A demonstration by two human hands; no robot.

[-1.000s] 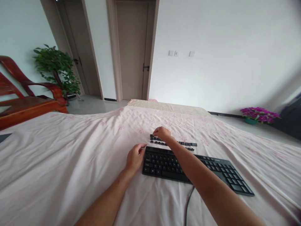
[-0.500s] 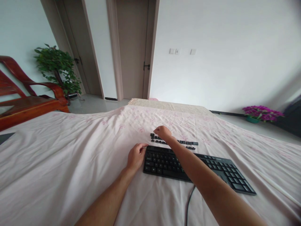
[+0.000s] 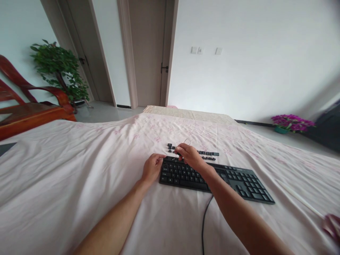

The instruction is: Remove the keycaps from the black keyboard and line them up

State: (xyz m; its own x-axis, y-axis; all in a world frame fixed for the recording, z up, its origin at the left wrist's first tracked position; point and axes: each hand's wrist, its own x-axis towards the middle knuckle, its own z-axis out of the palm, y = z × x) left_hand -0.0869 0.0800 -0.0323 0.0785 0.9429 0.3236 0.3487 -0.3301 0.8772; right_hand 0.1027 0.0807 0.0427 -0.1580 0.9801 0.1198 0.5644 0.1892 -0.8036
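Note:
A black keyboard (image 3: 186,182) lies on the pale cloth, with dark gaps along its upper rows. My left hand (image 3: 152,167) grips its upper left corner, fingers closed at the edge. Over the upper left keys, my right hand (image 3: 189,156) is closed around a wire keycap puller (image 3: 174,158). Thin wire shows below the fingers and also above the hand; the grip hides the puller's middle. Just behind the keyboard, loose black keycaps (image 3: 209,153) lie in two rows, partly covered by my right hand. Whether the wire touches a key I cannot tell.
The pink-flowered cloth (image 3: 106,170) is wrinkled under everything. A black cable (image 3: 203,223) runs from the keyboard's front edge toward me. At far left is a dark flat object (image 3: 6,148); at the lower right edge, a pinkish object (image 3: 330,225). A wooden chair (image 3: 39,109) stands beyond.
My right hand has come back from the keycap rows to the keyboard's upper left, and the wire puller now shows in it. My left hand keeps the corner. The whole view has shifted slightly.

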